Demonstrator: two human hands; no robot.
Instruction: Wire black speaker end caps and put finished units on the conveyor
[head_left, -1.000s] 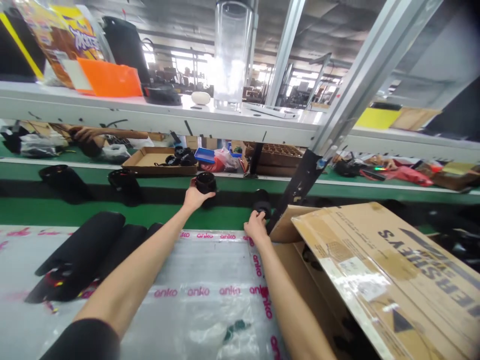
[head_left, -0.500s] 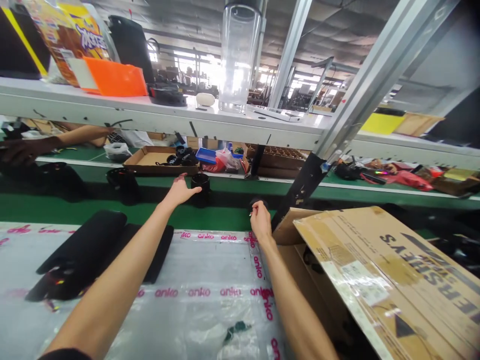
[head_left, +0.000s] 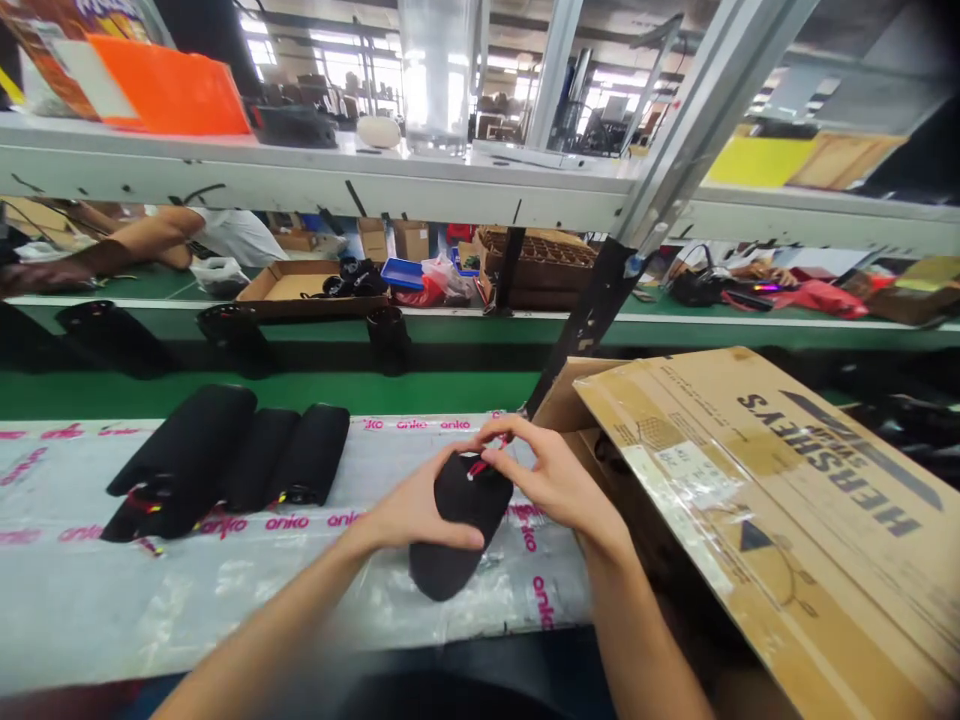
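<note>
A black rounded piece (head_left: 459, 510) with short red wires at its upper end is held above the plastic-covered table (head_left: 300, 590). My left hand (head_left: 420, 510) wraps round its left side, the thumb lying across its front. At the top of the piece, my right hand (head_left: 544, 470) has thumb and index finger pinched at the red wires (head_left: 477, 467). Several black cylinders (head_left: 195, 440) with coloured wire ends lie on the plastic to the left of my left hand.
An open cardboard box (head_left: 780, 500) stands at the right. Behind the table, black cylinders (head_left: 388, 340) stand on the green belt (head_left: 300, 385). A shelf (head_left: 300, 185) crosses above, with a slanted metal post (head_left: 675, 150). Another person's arm (head_left: 142, 240) reaches in at the far left.
Both hands have come back from the green belt and are now together over the table, with the black piece between them. The view has tilted down.
</note>
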